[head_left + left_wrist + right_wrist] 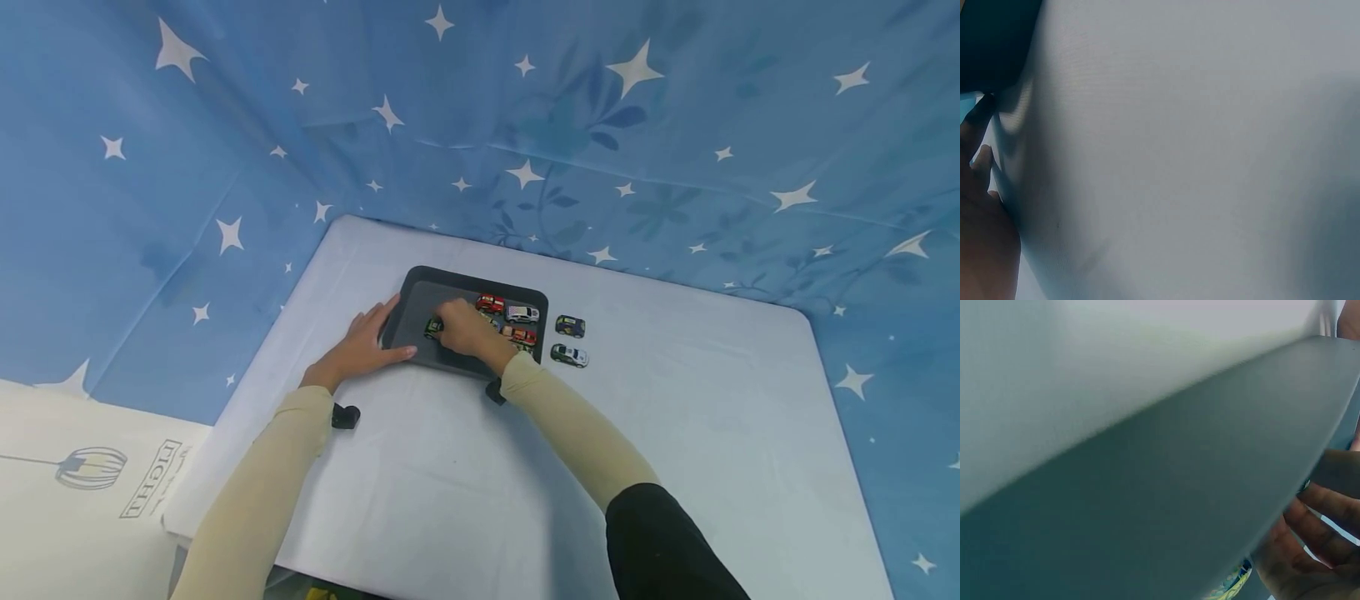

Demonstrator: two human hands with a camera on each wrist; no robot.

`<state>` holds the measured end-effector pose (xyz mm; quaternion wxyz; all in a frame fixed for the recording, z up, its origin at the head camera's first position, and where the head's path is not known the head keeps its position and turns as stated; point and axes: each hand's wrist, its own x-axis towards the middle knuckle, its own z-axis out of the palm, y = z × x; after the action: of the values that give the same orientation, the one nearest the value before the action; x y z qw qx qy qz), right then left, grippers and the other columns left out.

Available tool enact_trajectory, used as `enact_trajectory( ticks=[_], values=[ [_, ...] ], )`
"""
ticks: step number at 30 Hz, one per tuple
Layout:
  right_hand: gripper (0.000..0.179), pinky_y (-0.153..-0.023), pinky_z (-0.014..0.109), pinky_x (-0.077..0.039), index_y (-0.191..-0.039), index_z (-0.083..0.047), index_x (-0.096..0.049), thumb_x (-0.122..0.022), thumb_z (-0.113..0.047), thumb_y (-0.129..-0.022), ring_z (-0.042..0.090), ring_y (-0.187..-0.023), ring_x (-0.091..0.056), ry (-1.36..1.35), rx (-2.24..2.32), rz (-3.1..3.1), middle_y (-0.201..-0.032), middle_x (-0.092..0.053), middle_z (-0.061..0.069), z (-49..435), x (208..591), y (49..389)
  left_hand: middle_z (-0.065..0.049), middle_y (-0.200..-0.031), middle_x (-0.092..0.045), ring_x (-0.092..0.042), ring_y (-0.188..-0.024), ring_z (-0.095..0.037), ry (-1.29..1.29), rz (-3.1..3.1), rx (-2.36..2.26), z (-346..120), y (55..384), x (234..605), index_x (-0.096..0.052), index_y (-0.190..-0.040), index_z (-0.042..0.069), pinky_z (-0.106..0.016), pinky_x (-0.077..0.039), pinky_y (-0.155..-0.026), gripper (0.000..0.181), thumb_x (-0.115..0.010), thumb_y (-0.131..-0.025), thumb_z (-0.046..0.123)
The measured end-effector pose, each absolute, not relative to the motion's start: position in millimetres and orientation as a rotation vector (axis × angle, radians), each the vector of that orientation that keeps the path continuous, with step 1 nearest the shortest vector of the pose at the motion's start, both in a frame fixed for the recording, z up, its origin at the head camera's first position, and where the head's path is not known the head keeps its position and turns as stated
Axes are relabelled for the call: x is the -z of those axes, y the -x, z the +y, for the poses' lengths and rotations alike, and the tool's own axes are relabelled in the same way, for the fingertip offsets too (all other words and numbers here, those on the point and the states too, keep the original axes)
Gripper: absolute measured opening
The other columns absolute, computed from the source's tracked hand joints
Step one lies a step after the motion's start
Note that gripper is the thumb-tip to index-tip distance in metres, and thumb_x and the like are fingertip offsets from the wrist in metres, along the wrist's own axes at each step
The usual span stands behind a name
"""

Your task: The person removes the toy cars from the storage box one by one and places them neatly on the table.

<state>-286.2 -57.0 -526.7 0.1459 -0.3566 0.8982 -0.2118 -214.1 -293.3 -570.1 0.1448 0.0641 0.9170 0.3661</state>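
- Where the top of the frame fills with blue curtain, I see soft folds printed with pale four-pointed stars.
- Below it spreads the bench, round-cornered and dressed in smooth, matt white cloth.
- Near mid-frame sits the tray, dark grey, shallow and rounded at the corners, its long side running roughly left to right.
- My left hand lies at the tray's left end, fingers and thumb spread, grasping nothing.
- My right hand reaches in from the lower right, its fingers pinching the dark green toy car.
- That car is in the tray's left half, at the left tips of my right fingers; the right hand is nearer, being on it, with my left thumb to its lower left. Fingers cover part of it, so I cannot tell its long axis.
- Toward the tray's right end are the red toy car, pale toy car and orange toy car, glossy and lying lengthwise left to right.
- Beyond the right rim, on the cloth, are the dark blue toy car and, below it, the green-and-white toy car.
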Motion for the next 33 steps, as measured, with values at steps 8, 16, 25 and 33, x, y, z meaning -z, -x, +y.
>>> enact_trajectory(
  ticks=[8, 16, 25, 33],
  values=[
    [0.013, -0.073, 0.035, -0.055, -0.111, 0.001, -0.073, -0.077, -0.004, -0.099, 0.019, -0.083, -0.064, 1.013, 0.548, 2.622, -0.098, -0.071, 0.009, -59, 529, 283, -0.019, -0.178, -0.004, 0.002, -0.163, -0.041, -0.195, 2.632, -1.062, -293, 213, 568, -0.003, -0.175, 0.031, -0.057, 0.002, -0.131, 0.113, -0.074, -0.094, 0.064],
    [0.016, -0.076, 0.037, -0.056, -0.114, 0.001, -0.073, -0.076, -0.003, -0.099, 0.021, -0.088, -0.065, 1.031, 0.528, 2.641, -0.102, -0.07, 0.011, -59, 529, 280, -0.019, -0.178, -0.004, 0.002, -0.163, -0.04, -0.199, 2.631, -1.066, -294, 213, 568, -0.002, -0.175, 0.031, -0.058, 0.003, -0.13, 0.113, -0.074, -0.094, 0.065],
    [0.01, -0.072, 0.036, -0.054, -0.107, 0.001, -0.073, -0.076, -0.001, -0.097, 0.02, -0.083, -0.063, 1.068, 0.555, 2.622, -0.096, -0.069, 0.011, -57, 527, 282, -0.02, -0.178, -0.006, 0.002, -0.163, -0.042, -0.21, 2.629, -1.07, -293, 212, 568, -0.003, -0.175, 0.028, -0.058, 0.002, -0.13, 0.113, -0.075, -0.094, 0.063],
    [0.011, -0.077, 0.038, -0.059, -0.107, 0.002, -0.074, -0.078, -0.001, -0.097, 0.023, -0.088, -0.069, 1.1, 0.624, 2.626, -0.099, -0.073, 0.012, -53, 519, 284, -0.02, -0.178, -0.004, 0.003, -0.163, -0.044, -0.193, 2.626, -1.06, -293, 212, 566, -0.002, -0.175, 0.032, -0.06, 0.001, -0.13, 0.113, -0.074, -0.094, 0.065]
  ],
)
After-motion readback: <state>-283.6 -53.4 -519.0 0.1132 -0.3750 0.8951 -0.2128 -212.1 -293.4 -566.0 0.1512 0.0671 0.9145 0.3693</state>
